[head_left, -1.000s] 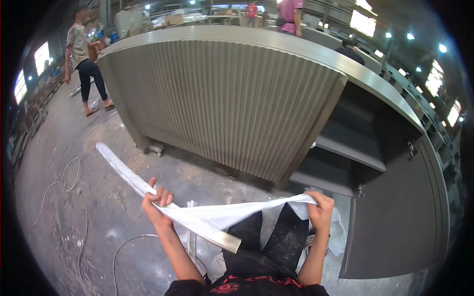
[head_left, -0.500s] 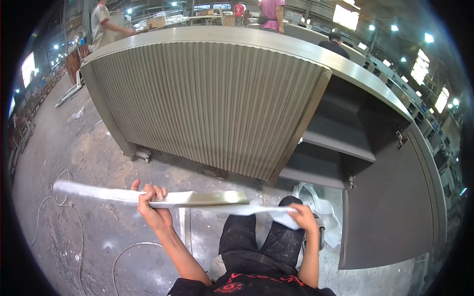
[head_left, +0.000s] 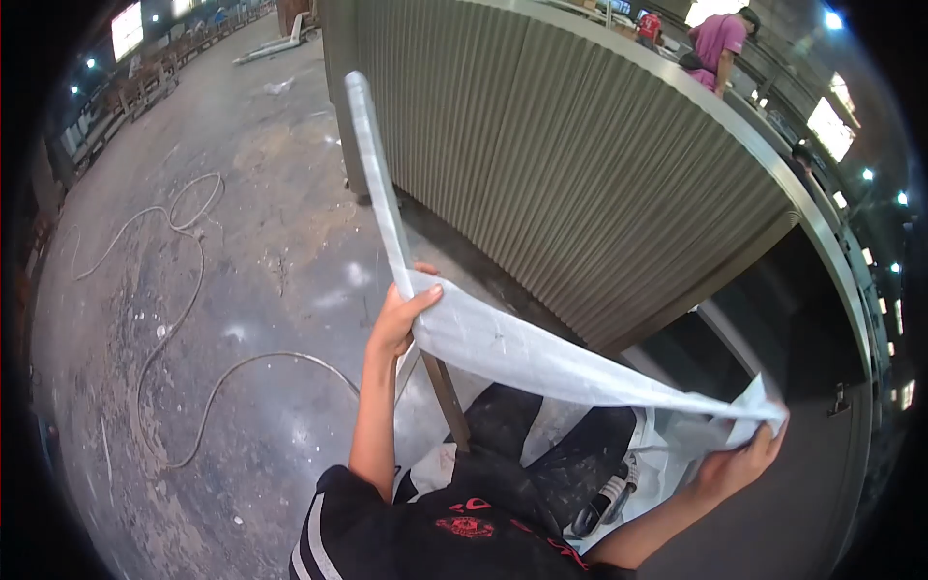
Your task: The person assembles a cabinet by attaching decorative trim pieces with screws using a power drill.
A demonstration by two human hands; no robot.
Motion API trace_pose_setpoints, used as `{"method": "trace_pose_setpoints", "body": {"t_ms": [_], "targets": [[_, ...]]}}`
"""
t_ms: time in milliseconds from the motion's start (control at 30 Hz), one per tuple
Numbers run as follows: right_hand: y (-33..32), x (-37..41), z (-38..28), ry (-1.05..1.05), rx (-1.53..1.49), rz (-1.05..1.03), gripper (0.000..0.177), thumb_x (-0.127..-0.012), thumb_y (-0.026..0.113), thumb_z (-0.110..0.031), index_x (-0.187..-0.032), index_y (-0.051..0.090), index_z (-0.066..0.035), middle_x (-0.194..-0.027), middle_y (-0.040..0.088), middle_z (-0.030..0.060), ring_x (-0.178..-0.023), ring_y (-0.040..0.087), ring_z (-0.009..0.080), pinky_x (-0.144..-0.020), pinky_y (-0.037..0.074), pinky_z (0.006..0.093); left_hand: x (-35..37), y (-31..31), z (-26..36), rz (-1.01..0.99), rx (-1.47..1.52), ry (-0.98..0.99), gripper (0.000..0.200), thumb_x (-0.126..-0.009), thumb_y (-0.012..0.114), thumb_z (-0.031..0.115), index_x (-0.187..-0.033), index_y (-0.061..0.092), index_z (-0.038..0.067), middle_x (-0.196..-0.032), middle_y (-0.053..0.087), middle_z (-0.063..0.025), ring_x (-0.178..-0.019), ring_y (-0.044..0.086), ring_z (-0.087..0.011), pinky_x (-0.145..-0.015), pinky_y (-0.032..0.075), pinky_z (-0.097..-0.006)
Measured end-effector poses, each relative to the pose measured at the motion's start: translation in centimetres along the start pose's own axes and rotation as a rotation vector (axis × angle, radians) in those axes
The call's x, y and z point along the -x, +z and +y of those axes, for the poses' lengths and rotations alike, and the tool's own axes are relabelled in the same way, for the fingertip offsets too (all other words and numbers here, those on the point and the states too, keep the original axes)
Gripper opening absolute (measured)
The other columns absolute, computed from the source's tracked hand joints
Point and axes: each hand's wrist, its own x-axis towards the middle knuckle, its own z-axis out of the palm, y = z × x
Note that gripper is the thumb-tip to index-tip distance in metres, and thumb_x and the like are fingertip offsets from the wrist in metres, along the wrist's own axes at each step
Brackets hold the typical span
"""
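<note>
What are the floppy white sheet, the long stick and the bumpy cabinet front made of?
The white sheet looks like thin plastic or foam: it is soft, slightly shiny and creased. The stick could be painted wood or metal; its bare part is stiff, straight and brownish. The bumpy front may be wood board, painted or coated grey-brown, with even ridges and little shine.

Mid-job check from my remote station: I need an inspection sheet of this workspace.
Surface: floor stained and scuffed.
Job's things: long strip, lower part bare; white film stretched between the hands.
Clutter: white scrap on the floor; crumpled sheeting near the knees.
Hands: left hand holds strip and film; right hand grips the film's end.
Cables: cable loosely looped across the floor.
Surroundings: fluted cabinet; person in pink beyond it.
</note>
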Motion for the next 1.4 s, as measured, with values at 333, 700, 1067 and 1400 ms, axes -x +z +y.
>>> {"method": "trace_pose_setpoints", "body": {"t_ms": [333,700,1067,1400], "targets": [[6.4,-1.7,-0.5,0.111,-0.249,-1.061,0.043,-0.092,0.056,-0.031,-0.116,0.05,0.005,-0.092,0.067,0.0215,-0.069,0.068,0.0255,-0.061,0.054,0.0288,2.4,-2.6,-1.1,-0.02,-0.041,0.028,0.06,-0.072,0.076,0.019,-0.125,0.052,0.003,-0.089,0.059,-0.0036,-0.08,0.061,-0.0143,-0.072,0.05,-0.0273],[8.3,4.6,10.8,0.031,0.318,-1.8,0.061,-0.074,0.068,-0.014,-0.133,0.055,-0.01,-0.107,0.07,0.0128,-0.099,0.067,0.0301,-0.086,0.051,0.0358,2.5,2.5,3.7,-0.193,0.22,0.452,0.058,-0.077,0.075,0.026,-0.123,0.043,0.008,-0.067,0.033,0.0035,-0.055,0.031,-0.0076,-0.051,0.028,-0.0251],[-2.4,9.6,21.8,0.096,1.357,-1.333,0.027,-0.075,0.058,-0.018,-0.098,0.072,-0.016,-0.085,0.071,0.0143,-0.084,0.068,0.0363,-0.073,0.053,0.049,-0.5,2.0,9.3,-0.07,0.41,0.646,0.037,-0.101,0.045,0.043,-0.114,0.052,0.009,-0.062,0.033,0.0013,-0.056,0.033,-0.0098,-0.05,0.026,-0.0249],[0.3,2.6,14.2,-0.034,0.765,-1.292,0.069,-0.071,0.078,-0.033,-0.13,0.056,-0.005,-0.128,0.059,0.0194,-0.122,0.054,0.0343,-0.101,0.043,0.0445,2.8,4.7,7.7,-0.211,0.237,0.459,0.051,-0.064,0.058,0.009,-0.113,0.047,0.007,-0.077,0.045,-0.0059,-0.075,0.051,-0.0219,-0.093,0.045,-0.0476]]}}
